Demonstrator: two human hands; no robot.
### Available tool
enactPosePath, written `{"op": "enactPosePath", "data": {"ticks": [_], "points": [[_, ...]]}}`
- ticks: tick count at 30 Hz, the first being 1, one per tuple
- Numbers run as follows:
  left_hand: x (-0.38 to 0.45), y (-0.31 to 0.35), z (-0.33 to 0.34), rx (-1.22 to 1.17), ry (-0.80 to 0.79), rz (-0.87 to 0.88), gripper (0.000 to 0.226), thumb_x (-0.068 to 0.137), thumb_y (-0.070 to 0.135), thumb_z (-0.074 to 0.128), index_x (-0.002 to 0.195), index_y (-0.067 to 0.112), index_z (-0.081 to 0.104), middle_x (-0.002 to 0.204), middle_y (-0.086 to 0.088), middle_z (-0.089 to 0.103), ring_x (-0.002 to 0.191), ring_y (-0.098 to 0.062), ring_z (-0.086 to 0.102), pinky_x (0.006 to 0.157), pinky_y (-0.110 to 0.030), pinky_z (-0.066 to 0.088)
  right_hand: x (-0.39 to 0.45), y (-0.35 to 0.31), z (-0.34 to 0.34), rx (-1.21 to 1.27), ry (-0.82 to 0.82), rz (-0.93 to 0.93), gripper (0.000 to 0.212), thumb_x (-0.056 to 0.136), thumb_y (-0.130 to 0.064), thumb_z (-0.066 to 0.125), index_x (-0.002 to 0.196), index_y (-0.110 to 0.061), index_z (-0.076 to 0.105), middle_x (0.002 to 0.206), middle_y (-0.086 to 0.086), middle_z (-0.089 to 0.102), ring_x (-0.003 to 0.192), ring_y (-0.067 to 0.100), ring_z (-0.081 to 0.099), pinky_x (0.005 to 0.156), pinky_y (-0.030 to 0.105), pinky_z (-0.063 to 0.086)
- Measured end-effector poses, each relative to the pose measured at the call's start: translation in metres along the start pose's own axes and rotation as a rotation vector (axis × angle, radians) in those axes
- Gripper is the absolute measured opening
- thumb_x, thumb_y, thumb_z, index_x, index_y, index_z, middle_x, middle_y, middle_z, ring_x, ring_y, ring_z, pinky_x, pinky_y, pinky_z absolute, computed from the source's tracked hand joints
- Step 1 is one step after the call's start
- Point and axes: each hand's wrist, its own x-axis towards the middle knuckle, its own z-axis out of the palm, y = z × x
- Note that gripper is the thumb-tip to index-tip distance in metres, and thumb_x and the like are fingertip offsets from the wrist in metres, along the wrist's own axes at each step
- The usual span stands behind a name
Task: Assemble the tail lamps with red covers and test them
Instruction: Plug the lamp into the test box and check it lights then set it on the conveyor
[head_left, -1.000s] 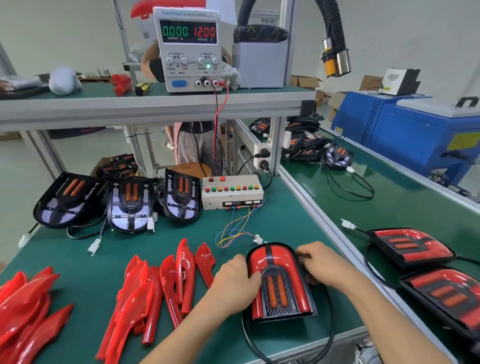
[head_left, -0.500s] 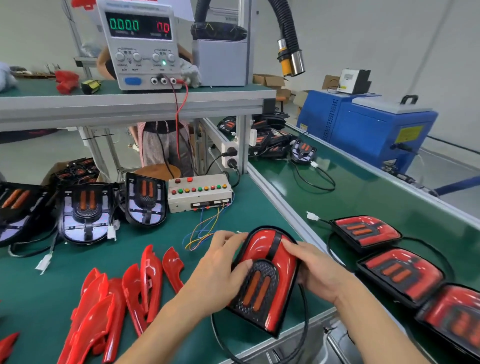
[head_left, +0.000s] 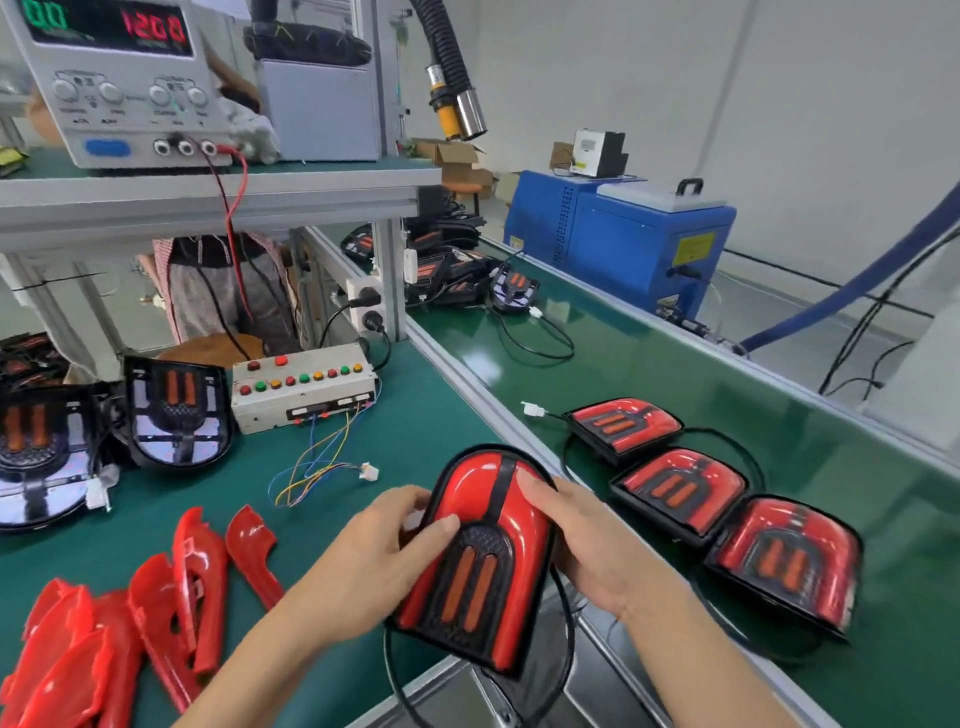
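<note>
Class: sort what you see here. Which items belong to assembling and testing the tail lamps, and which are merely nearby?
Job: held tail lamp, left hand, right hand, loose red covers, button test box, power supply.
Nearby: blue machine, cardboard boxes.

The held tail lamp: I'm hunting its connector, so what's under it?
Under the tail lamp, its black cable loops over the bench edge. Lamp and both hands hide any connector.
</note>
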Motion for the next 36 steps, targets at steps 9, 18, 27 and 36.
{"op": "enactPosePath", "data": {"ticks": [9,18,27,36], "points": [[-0.003,-0.014,0.016,-0.436,0.117,-0.116,0.051,0.081,0.076,0.047,0.097,0.032,0.066,0.078,-0.004,0.062,0.072,-0.010,0.053,0.074,-0.034,0.044,-0.005,0.008,-0.003,0.256,0.048,0.014,0.049,0.095,-0.039,0.060,0.129,-0.005,0.069,0.130,0.021,0.068,0.120,0.035,0.066,0.091,0.039,0.059],[0.022,0.010,0.025,-0.568,0.178,-0.140,0.054,0.087,0.072,0.045,0.125,0.040,0.066,0.124,0.032,0.064,0.126,0.004,0.053,0.116,-0.035,0.036,0.022,-0.049,-0.037,0.262,0.312,-0.040,0.037,0.093,-0.043,0.064,0.112,-0.012,0.075,0.112,0.014,0.077,0.099,0.027,0.076,0.076,0.039,0.061],[-0.005,0.023,0.030,-0.462,0.213,-0.061,0.052,0.084,0.081,0.029,0.116,0.058,0.064,0.123,0.039,0.060,0.122,0.010,0.054,0.100,-0.019,0.035,0.092,-0.115,-0.151,0.398,0.720,-0.071,0.026,0.100,-0.036,0.063,0.109,-0.012,0.064,0.112,0.010,0.072,0.081,0.021,0.070,0.076,0.046,0.058],[-0.041,0.012,0.039,-0.443,0.216,-0.103,0.042,0.088,0.068,0.035,0.109,0.054,0.068,0.106,0.023,0.072,0.100,0.008,0.063,0.092,-0.018,0.040,0.115,-0.089,-0.171,0.294,0.809,0.029,0.035,0.097,-0.031,0.069,0.122,-0.009,0.060,0.111,0.013,0.069,0.082,0.024,0.068,0.086,0.046,0.054]]}}
